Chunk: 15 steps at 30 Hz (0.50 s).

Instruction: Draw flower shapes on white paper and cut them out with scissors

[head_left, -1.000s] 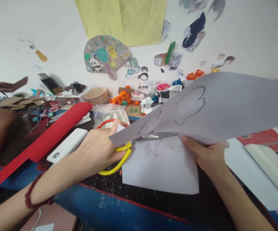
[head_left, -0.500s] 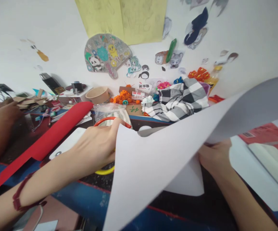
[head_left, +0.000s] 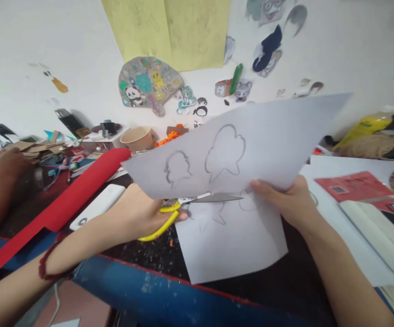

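My left hand [head_left: 142,210] is closed round the yellow handles of a pair of scissors [head_left: 176,210], whose blades are spread and point right. A white sheet of paper [head_left: 272,131] with pencilled speech-bubble outlines is pinched at its right side by my right hand [head_left: 285,195], thumb on the near face. The blades lie along a slit across the paper. Above the slit one flap stands tilted up; the lower part [head_left: 233,254] hangs over the dark table and bears more outlines, partly covered by the blades.
A red roll [head_left: 91,188] and a white phone [head_left: 98,206] lie left. Another person's hand [head_left: 8,163] is at the far left. White paper [head_left: 340,218], a red packet [head_left: 350,188] and a white case [head_left: 377,238] lie right. A tan bowl [head_left: 136,137] stands at the back.
The upper part of the paper has swung up and turned, so its drawn outlines face me. The scissor blades, hidden before, now show at the slit.
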### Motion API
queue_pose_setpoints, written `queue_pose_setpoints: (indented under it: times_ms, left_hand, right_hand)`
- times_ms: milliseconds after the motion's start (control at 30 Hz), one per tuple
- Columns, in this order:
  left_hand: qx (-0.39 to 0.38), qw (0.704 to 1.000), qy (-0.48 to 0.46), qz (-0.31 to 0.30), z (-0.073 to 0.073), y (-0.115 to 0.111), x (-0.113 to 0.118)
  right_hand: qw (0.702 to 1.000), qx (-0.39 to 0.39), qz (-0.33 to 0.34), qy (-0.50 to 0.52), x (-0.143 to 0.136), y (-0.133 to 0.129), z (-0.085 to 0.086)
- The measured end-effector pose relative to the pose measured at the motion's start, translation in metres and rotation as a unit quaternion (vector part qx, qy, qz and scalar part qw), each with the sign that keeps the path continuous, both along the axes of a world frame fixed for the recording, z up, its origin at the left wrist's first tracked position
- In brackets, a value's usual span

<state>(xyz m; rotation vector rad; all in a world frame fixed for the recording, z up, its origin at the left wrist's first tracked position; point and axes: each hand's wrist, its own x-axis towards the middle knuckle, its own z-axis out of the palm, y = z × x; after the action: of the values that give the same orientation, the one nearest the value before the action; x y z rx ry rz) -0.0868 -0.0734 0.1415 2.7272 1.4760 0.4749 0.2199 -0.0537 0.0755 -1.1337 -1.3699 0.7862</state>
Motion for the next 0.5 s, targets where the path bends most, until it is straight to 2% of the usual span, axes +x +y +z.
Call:
queue_pose_setpoints:
  times_ms: [133,267,367,500]
  left_hand:
    - [-0.060,0.998,-0.006,-0.017,-0.002,0.000,0.000]
    - [-0.098,0.993,-0.063,-0.018,-0.016,0.002,-0.006]
    - [-0.112,0.986,-0.126,-0.014,-0.031,0.006,-0.007]
    - [-0.089,0.986,-0.142,0.022,-0.045,0.013,-0.005]
  right_hand:
    - [0.996,-0.003,0.079,-0.036,0.008,0.015,0.019]
    - [0.987,-0.015,0.155,-0.045,0.009,0.032,0.036]
    - [0.980,-0.027,0.197,-0.030,0.006,0.047,0.041]
    - [0.976,-0.010,0.215,-0.023,0.001,0.066,0.043]
